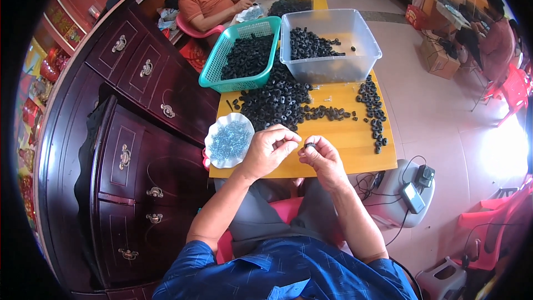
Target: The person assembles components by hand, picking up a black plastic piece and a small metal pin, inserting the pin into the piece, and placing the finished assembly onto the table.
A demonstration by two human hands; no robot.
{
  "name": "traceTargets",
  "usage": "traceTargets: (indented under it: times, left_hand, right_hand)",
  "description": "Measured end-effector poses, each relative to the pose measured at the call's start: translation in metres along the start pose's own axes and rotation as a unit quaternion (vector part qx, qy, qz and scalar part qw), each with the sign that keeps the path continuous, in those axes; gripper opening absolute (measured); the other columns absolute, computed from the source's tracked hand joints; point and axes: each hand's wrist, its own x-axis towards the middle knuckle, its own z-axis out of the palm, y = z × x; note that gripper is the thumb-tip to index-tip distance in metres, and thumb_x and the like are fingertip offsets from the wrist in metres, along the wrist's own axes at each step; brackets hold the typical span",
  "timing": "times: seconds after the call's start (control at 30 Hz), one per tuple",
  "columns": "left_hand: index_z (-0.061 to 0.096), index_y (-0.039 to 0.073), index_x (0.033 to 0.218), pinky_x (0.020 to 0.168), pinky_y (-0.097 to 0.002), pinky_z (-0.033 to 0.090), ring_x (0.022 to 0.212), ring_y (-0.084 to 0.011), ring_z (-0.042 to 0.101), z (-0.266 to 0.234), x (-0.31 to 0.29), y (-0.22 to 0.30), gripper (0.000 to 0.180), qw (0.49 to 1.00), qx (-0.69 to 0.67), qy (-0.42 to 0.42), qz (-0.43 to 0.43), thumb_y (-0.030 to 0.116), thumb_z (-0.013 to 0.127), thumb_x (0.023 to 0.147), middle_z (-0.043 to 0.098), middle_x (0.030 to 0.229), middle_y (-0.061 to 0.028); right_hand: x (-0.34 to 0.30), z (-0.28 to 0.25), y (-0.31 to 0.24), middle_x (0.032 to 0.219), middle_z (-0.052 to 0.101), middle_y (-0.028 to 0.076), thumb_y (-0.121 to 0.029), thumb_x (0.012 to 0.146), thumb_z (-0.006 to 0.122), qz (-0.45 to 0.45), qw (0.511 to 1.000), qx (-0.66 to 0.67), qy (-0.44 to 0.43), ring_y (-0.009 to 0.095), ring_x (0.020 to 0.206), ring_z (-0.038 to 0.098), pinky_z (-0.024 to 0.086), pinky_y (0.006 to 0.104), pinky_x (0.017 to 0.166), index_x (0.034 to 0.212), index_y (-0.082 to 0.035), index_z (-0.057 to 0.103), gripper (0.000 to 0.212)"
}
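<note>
Over the front part of the yellow table (338,155), my right hand (325,164) pinches a small black ring-like part (310,145) between thumb and fingers. Close to its left, my left hand (271,150) has thumb and forefinger pressed together; whatever sits between those tips is too small to make out. A white scalloped bowl (213,161) full of tiny clear-bluish pieces (230,140) stands beside my left wrist. Beyond both hands lies a large heap of black parts (272,103), with a loose row of them (327,113) reaching rightward.
A green basket (208,80) and a clear plastic bin (333,69), both holding black parts, stand behind the heap. More black parts (373,108) line the right table edge. Dark wooden drawers (155,83) close off the left. Another person (208,0) sits at the far end, one more (496,44) at right.
</note>
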Motion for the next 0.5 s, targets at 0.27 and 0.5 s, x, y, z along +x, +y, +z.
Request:
traceTargets:
  times: [0.27, 0.5]
  left_hand:
    - [0.071, 0.003, 0.093, 0.059, -0.0232, 0.047, 0.064, -0.0065, 0.057, 0.0055, 0.0025, 0.0007, 0.009, 0.999, -0.029, -0.011, -0.019, -0.001, 0.068, 0.085, 0.066, 0.081, -0.0022]
    - [0.071, 0.002, 0.092, 0.057, -0.0190, 0.044, 0.065, -0.0015, 0.054, 0.0042, -0.0002, 0.0011, 0.007, 0.999, -0.025, -0.035, -0.027, 0.000, 0.068, 0.087, 0.062, 0.077, 0.0040]
  right_hand:
    - [0.0002, 0.0001, 0.0034, 0.101, 0.067, 0.006, -0.014, 0.100, 0.056, 0.016, 0.999, -0.032, 0.009, 0.011, 0.085, 0.065, 0.052, 0.0232, 0.075, 0.113, -0.003, 0.058, 0.017]
    - [-0.0057, 0.0045, 0.0028, 0.091, 0.062, 0.003, -0.015, 0.102, 0.053, -0.054, 0.995, -0.067, 0.044, 0.008, 0.075, 0.058, 0.049, 0.0226, 0.072, 0.129, -0.001, 0.054, 0.031]
